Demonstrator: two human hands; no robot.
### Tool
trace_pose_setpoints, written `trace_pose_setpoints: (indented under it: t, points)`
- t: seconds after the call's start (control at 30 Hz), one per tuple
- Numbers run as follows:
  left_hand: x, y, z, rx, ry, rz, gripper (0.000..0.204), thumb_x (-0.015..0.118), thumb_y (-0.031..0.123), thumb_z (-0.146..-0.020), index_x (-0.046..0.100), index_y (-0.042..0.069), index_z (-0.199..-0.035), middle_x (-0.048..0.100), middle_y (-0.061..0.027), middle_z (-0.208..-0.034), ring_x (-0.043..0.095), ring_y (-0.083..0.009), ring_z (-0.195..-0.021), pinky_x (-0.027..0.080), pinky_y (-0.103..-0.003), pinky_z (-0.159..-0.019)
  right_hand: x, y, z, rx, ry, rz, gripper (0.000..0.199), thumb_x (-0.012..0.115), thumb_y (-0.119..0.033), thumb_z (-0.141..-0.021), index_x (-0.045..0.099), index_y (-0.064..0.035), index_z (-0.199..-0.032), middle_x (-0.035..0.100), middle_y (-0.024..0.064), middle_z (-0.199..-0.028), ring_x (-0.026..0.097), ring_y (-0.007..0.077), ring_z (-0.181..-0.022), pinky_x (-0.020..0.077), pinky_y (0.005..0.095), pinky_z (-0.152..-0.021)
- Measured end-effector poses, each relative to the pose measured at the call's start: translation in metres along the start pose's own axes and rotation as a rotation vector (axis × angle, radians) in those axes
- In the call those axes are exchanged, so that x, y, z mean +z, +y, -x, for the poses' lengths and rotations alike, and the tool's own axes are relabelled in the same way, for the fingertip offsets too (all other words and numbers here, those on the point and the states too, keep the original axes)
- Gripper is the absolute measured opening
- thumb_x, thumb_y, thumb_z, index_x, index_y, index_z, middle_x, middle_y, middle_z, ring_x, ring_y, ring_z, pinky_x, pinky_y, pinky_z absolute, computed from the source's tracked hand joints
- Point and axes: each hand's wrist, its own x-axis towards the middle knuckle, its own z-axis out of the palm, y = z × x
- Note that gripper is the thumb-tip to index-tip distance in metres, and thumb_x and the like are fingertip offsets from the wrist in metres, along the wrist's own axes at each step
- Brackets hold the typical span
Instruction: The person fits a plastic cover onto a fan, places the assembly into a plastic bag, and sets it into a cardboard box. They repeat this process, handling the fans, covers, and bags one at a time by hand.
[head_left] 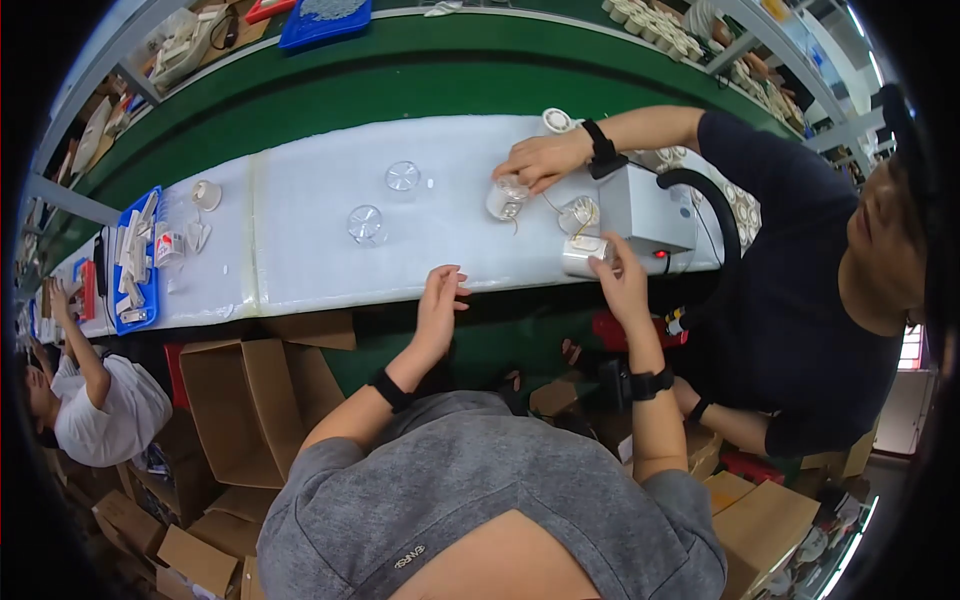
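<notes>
My right hand (626,285) is closed on the side of a white cylindrical part (582,256) at the front edge of the white-covered table (320,260). Over that same edge my left hand (438,308) is held with its fingers loosely stretched, nothing in it. Just beyond the white part stands a similar white and clear piece with a wire (579,215). A co-worker's hand (545,160), reaching in from the right, holds another clear and white cylindrical piece (506,202). Two clear round plastic covers (402,176) lie ahead of my left hand.
A grey metal box (648,208) with a red light stands at the right, near a black hose (735,235). At the left is a blue tray (138,262) of white parts. Open cardboard boxes (235,412) crowd the floor. The co-worker (800,300) is close on my right.
</notes>
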Motion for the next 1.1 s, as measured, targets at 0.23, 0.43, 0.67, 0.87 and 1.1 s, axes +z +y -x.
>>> trace_pose_setpoints:
  t: [0.23, 0.43, 0.67, 0.87, 1.1]
  points:
    - [-0.056, 0.014, -0.018, 0.002, -0.021, 0.057, 0.023, 0.036, 0.022, -0.088, 0.047, 0.003, -0.092, 0.052, -0.0063, -0.078, 0.051, -0.0113, -0.067, 0.041, -0.022, -0.059, 0.06, -0.03, -0.057, -0.345, -0.074, 0.848, 0.048, 0.06, -0.029, -0.063, 0.049, -0.0065, -0.104, 0.051, 0.0154, -0.089, 0.053, 0.0305, -0.074, 0.0442, 0.0376, -0.06]
    - [-0.07, 0.012, -0.013, -0.025, -0.08, 0.031, 0.023, 0.037, 0.021, -0.087, 0.049, 0.002, -0.088, 0.052, -0.0055, -0.072, 0.051, -0.0108, -0.062, 0.04, -0.021, -0.058, 0.086, -0.012, -0.096, -0.312, -0.053, 0.938, 0.051, 0.059, -0.033, -0.063, 0.049, -0.0077, -0.106, 0.051, 0.0151, -0.092, 0.049, 0.0307, -0.084, 0.0382, 0.0433, -0.074]
    - [-0.078, 0.009, -0.009, -0.062, -0.067, -0.008, 0.023, 0.037, 0.021, -0.088, 0.049, 0.001, -0.087, 0.053, -0.0052, -0.071, 0.05, -0.0103, -0.062, 0.04, -0.02, -0.058, 0.082, 0.014, -0.097, -0.482, 0.135, 1.097, 0.055, 0.059, -0.042, -0.064, 0.047, -0.0062, -0.104, 0.049, 0.0174, -0.101, 0.039, 0.0335, -0.102, 0.0195, 0.0535, -0.09]
    - [-0.078, 0.011, -0.015, -0.059, -0.039, -0.054, 0.023, 0.037, 0.021, -0.088, 0.049, 0.001, -0.086, 0.052, -0.0054, -0.071, 0.05, -0.0102, -0.062, 0.04, -0.02, -0.058, 0.068, 0.026, -0.104, -0.507, -0.024, 0.954, 0.058, 0.061, -0.044, -0.062, 0.047, -0.0057, -0.104, 0.044, 0.0168, -0.108, 0.036, 0.0329, -0.106, 0.0191, 0.0539, -0.091]
    - [-0.052, 0.015, -0.026, -0.075, 0.012, -0.096, 0.023, 0.037, 0.021, -0.088, 0.049, 0.001, -0.087, 0.052, -0.0052, -0.07, 0.05, -0.0101, -0.062, 0.04, -0.02, -0.057, 0.052, 0.017, -0.095, -0.528, 0.007, 1.059, 0.058, 0.062, -0.045, -0.061, 0.048, -0.0059, -0.101, 0.047, 0.0153, -0.101, 0.039, 0.0321, -0.102, 0.0237, 0.0508, -0.088]
